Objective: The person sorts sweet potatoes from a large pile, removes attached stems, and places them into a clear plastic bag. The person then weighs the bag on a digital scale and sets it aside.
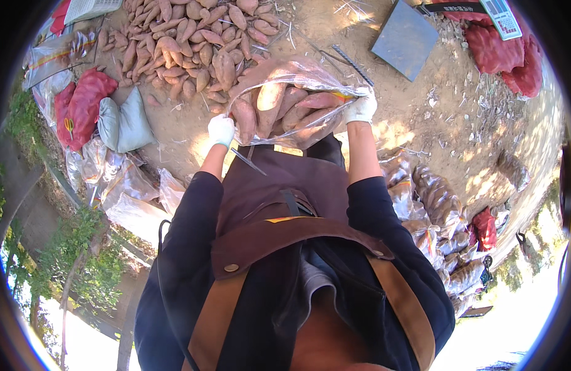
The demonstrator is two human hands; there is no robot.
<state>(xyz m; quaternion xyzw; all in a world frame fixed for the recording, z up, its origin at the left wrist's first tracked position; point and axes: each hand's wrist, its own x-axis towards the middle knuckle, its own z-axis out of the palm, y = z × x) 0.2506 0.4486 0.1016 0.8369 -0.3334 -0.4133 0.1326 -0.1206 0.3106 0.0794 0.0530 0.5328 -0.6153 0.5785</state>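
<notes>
A clear plastic bag full of sweet potatoes hangs between my two white-gloved hands, its mouth stretched wide in front of my brown apron. My left hand grips the bag's left edge. At the right corner of the opening, my right hand is closed on the gathered plastic, beside a yellow and red strip. A thin metal rod lies below my left hand, over the apron. Behind the bag, a large heap of loose sweet potatoes covers the ground.
A grey scale platform and a twisted metal bar lie beyond the bag. Red mesh sacks are at the upper right, another red sack and a grey-green cushion at left. Filled plastic bags line the right side.
</notes>
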